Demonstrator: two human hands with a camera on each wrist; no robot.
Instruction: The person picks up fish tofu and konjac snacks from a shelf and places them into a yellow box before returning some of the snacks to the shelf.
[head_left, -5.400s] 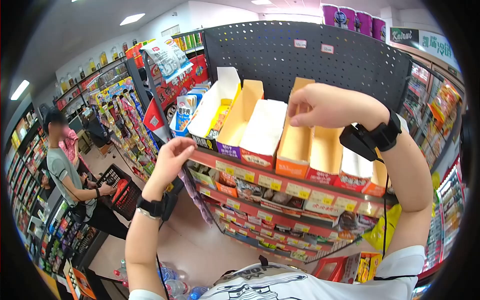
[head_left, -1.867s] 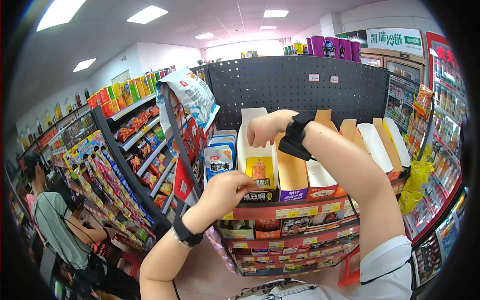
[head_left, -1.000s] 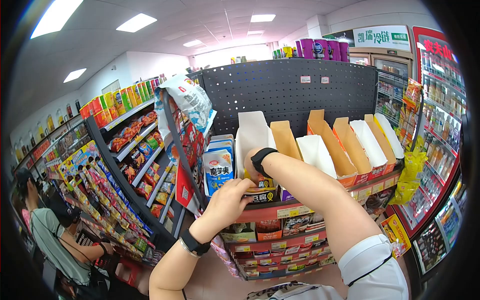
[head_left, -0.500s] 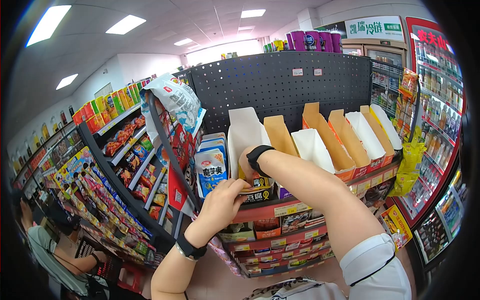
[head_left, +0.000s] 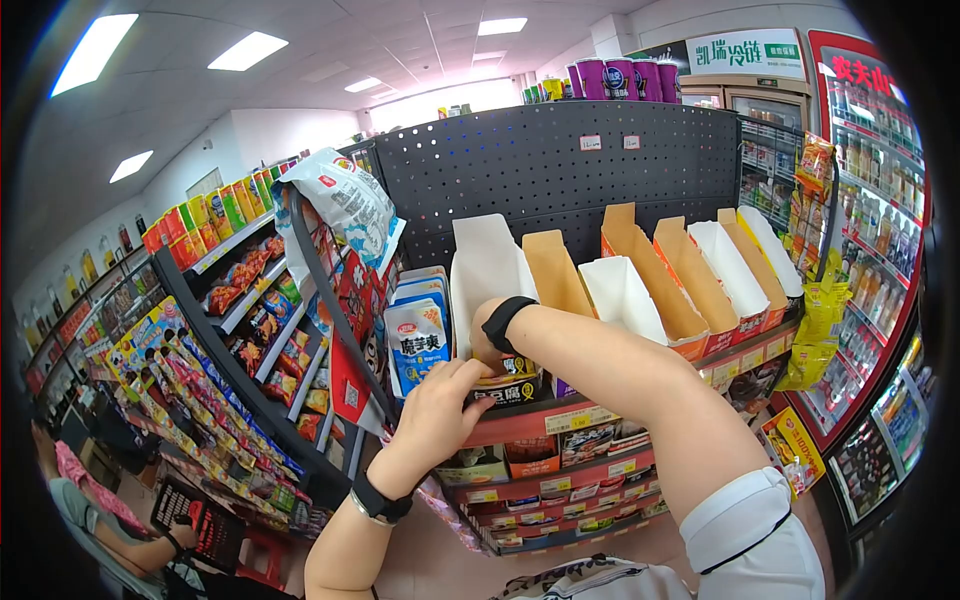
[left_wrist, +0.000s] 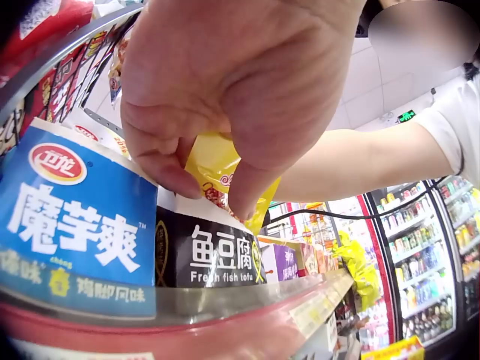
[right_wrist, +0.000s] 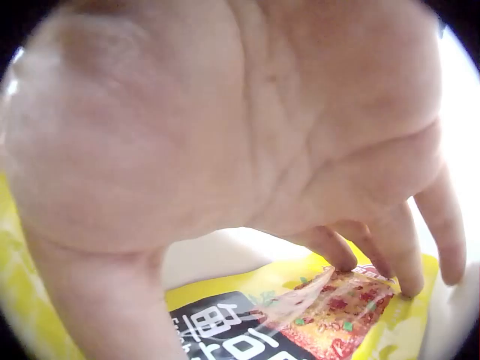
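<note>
A display box (head_left: 485, 250) with a tall white back flap and a black front marked "Fresh fish tofu" stands on the top shelf. My left hand (head_left: 437, 410) is at its front edge, and in the left wrist view its thumb and fingers pinch a yellow packet (left_wrist: 214, 159) just above the black front. Inside the box is my right hand (head_left: 486, 333), partly hidden by its own wrist in the head view. The right wrist view shows its fingers stretched out, tips touching a yellow fish tofu packet (right_wrist: 322, 315) with a food picture.
Blue snack pouches (head_left: 418, 335) stand just left of the box. Open cardboard boxes (head_left: 625, 300) line the shelf to the right, before a black pegboard (head_left: 450, 160). A person holds a basket (head_left: 205, 520) at lower left. A drinks fridge (head_left: 880, 230) is far right.
Both hands have moved to the fish tofu box at the shelf's left. My right hand has gone from above the boxes down into it; the left now pinches a packet at the front.
</note>
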